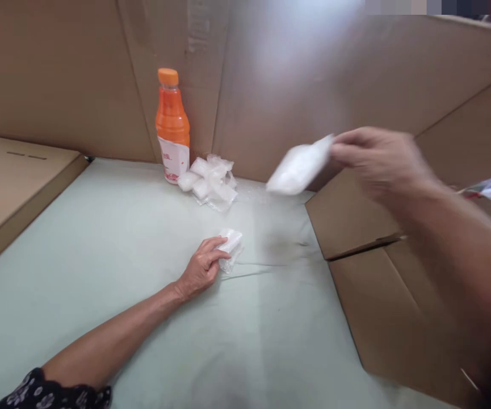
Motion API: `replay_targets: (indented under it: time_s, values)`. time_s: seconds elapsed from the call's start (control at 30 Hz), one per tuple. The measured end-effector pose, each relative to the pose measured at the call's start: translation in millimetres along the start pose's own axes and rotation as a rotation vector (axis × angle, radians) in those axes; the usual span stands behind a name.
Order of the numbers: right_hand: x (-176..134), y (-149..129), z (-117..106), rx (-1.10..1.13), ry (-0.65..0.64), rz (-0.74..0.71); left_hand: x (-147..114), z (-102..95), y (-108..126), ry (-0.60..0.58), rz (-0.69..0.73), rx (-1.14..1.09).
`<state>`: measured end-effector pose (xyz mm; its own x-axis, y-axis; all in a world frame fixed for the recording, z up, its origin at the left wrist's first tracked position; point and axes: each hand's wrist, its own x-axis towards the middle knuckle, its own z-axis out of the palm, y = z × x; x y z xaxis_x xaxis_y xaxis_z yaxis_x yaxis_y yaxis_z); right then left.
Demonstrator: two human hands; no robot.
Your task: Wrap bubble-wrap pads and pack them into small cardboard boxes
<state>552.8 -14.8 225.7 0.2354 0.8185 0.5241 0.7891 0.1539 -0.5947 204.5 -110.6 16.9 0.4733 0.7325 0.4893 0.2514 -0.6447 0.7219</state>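
Observation:
My right hand (377,156) is raised over the right side of the table, blurred by motion. Between its thumb and fingers it pinches one end of a white pouch (298,169), which looks like bubble wrap. Lower down, my left hand (205,264) rests on the table with its fingers closed on a small folded bubble wrap pouch (230,244) lying there. Beyond it, a loose pile of bubble wrap pouches (214,180) sits beside an upright orange juice bottle (172,125) with an orange cap.
A cardboard wall (271,85) stands along the back of the pale green table (100,255). On the left lies a flat cardboard box (19,176). An open cardboard box with flaps (390,301) borders the right side, partly behind my right arm.

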Motion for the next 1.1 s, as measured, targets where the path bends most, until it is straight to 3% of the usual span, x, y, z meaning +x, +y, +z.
replay_targets:
  time_s: [0.13,0.27,0.37,0.47,0.57,0.67,0.77,0.87,0.97,1.1]
  values:
    - [-16,-17,88,0.036,-0.040,0.163,1,0.6,-1,0.081,-0.074,-0.047]
    - [-81,-14,148,0.064,-0.120,0.141,-5,-18.0,2,0.114,-0.149,-0.080]
    - [-124,-5,165,-0.014,-0.175,0.117,-10,-47.0,5,0.108,-0.182,-0.070]
    - [-136,9,172,-0.124,-0.184,0.137,-1,-77.5,9,0.152,-0.152,0.001]
    - [-121,24,174,-0.104,-0.103,0.172,34,-99.5,10,0.255,0.013,0.134]
    - [-97,28,178,-0.071,-0.002,0.170,91,-109.2,1,0.306,0.188,0.341]
    - [-80,19,191,-0.066,-0.062,0.121,151,-103.6,-26,0.142,0.171,0.534]
    - [-75,9,208,-0.163,-0.245,0.135,190,-84.1,-62,-0.161,-0.019,0.650]
    - [-80,7,223,-0.256,-0.407,0.130,198,-62.3,-95,-0.340,-0.105,0.682]
    - [-86,11,234,-0.339,-0.425,0.061,195,-48.8,-116,-0.333,-0.098,0.700]
